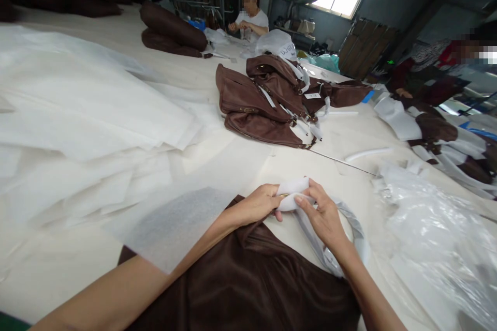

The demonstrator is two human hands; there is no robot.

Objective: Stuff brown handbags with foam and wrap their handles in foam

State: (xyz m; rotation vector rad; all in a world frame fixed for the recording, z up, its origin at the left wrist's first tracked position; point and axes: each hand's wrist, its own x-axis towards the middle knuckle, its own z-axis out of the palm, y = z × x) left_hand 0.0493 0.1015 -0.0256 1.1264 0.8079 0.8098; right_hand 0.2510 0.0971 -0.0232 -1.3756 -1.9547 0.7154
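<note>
A dark brown leather bag (233, 279) lies at the near edge of the table, under my forearms. My left hand (266, 201) is closed on a white wrapping sheet (293, 201) at the bag's top edge, where a bit of gold-coloured metal shows. Thumb and fingers of my right hand (320, 209) pinch the same white wrapping from the right. A bag handle wrapped in white (359, 232) loops out beneath my right hand. A thin translucent sheet (174, 222) lies partly over my left forearm.
White sheets (93, 98) are piled at the left. Brown bags (267, 101) lie beyond my hands, and clear plastic bags (438, 238) at the right. A person (252, 15) sits across the table; another person's hand (404, 93) is at the far right near wrapped brown pieces.
</note>
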